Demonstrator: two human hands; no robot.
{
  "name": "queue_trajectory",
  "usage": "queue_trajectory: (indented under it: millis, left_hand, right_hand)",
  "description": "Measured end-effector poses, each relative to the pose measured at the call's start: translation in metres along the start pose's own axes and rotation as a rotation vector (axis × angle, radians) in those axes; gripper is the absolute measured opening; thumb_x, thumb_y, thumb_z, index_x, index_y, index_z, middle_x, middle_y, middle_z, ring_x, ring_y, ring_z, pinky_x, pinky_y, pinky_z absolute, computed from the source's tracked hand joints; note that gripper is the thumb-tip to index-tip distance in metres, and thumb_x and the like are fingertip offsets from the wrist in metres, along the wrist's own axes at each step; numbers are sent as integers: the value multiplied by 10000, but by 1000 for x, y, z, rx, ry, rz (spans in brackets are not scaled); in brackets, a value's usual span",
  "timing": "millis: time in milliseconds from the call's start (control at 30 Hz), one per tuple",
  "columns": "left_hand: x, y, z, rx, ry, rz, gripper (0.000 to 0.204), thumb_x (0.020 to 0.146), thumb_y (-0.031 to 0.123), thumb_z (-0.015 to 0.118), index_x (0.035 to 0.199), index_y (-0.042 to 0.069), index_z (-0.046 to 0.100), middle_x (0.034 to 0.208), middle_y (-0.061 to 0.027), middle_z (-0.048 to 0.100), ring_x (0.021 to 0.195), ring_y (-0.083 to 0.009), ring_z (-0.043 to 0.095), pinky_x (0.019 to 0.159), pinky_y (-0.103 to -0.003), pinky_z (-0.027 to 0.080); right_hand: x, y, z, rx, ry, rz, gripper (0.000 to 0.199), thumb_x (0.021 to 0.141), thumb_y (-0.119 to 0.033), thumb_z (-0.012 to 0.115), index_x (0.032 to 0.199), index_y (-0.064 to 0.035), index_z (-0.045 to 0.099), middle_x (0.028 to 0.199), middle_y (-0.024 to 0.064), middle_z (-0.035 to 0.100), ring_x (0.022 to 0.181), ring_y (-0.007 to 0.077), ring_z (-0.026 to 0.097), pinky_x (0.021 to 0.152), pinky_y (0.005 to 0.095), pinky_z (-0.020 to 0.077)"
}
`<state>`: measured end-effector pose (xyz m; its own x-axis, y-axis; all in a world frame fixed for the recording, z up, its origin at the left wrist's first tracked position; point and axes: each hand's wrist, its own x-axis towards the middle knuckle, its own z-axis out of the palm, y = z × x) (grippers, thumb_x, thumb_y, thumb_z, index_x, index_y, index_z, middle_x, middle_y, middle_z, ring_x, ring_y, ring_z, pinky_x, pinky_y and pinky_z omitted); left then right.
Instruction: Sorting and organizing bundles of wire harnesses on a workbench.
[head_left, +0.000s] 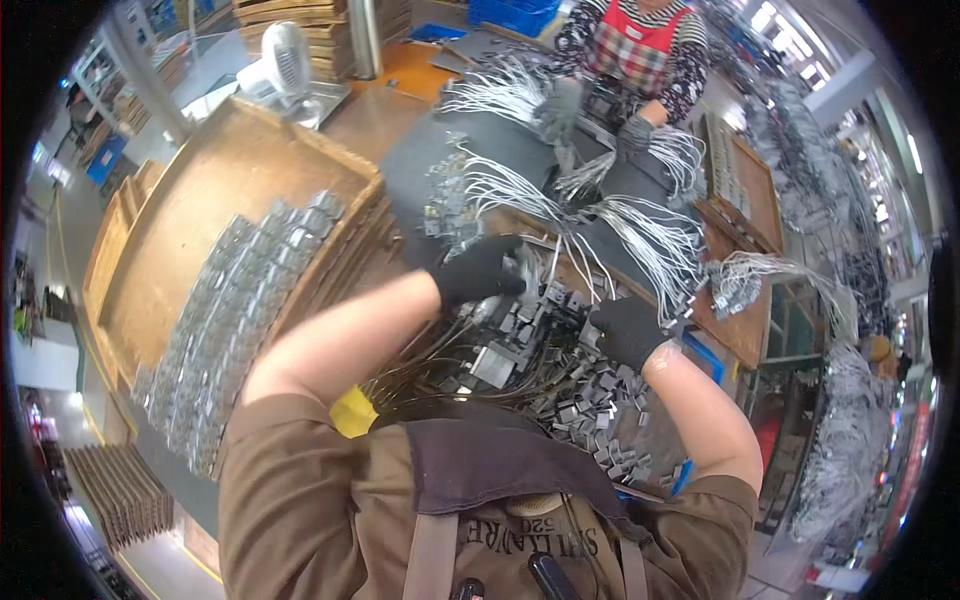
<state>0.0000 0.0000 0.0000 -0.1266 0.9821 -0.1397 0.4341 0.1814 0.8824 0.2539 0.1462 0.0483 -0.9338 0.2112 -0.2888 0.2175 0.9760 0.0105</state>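
My left hand (482, 272), in a dark glove, is closed around a small silvery metal piece (522, 272) at the table's near side. To its right my right hand (630, 332), gloved the same way, has its fingers curled in beside white wires (590, 268); what they grip, if anything, is hidden. Below and between the hands lies a heap of small grey metal parts (600, 405). A larger silvery block (492, 366) sits among them, with thin dark wires (420, 375) at its left.
Bundles of white wires (650, 245) spread over the dark tabletop (415, 165). Across it stands a co-worker (640, 50) with grey-gloved hands on parts. A wooden tray (225, 150) with rows of metal parts (235, 290) stands at left. Another wooden tray (755, 190) is at right.
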Motion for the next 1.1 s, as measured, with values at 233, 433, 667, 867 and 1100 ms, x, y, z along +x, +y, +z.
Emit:
queue_trajectory:
  millis: [233,433,667,867,1100]
  left_hand:
    - [41,-47,109,160,-16,470,536,739,119,723,1237,69,532,1092,-170,622,883,-281,646,727,-358,528]
    - [67,-24,-42,-505,76,323,461,804,268,653,1202,59,549,1077,-109,636,969,-222,635,830,-375,520]
    - [34,6,-56,315,546,375,581,658,136,766,1172,44,512,1140,-151,550,1050,-289,566,905,-375,462]
    - [-9,-11,47,2,314,228,521,665,70,741,1144,58,536,1065,-123,560,1045,-236,545,896,-344,449]
    - [2,-26,69,-137,243,115,506,653,168,702,1097,2,527,1006,-176,533,916,-283,549,798,-374,455]
  right_hand:
    - [16,8,12,-13,-486,64,383,690,-436,708,978,-184,725,936,98,691,880,307,665,796,410,515]
    - [63,9,-35,193,-240,-50,342,732,-424,700,938,-151,720,905,115,676,877,314,649,782,434,494]
    - [109,-13,-27,93,198,-67,380,675,-202,747,1045,-153,675,891,125,669,837,316,647,735,413,503]
    - [79,0,-13,299,202,-81,592,692,-223,743,1258,-199,571,906,153,663,835,335,646,760,425,502]
    - [72,-10,-20,510,-57,-2,649,728,-304,741,1323,-177,514,1093,201,637,996,354,622,874,413,484]
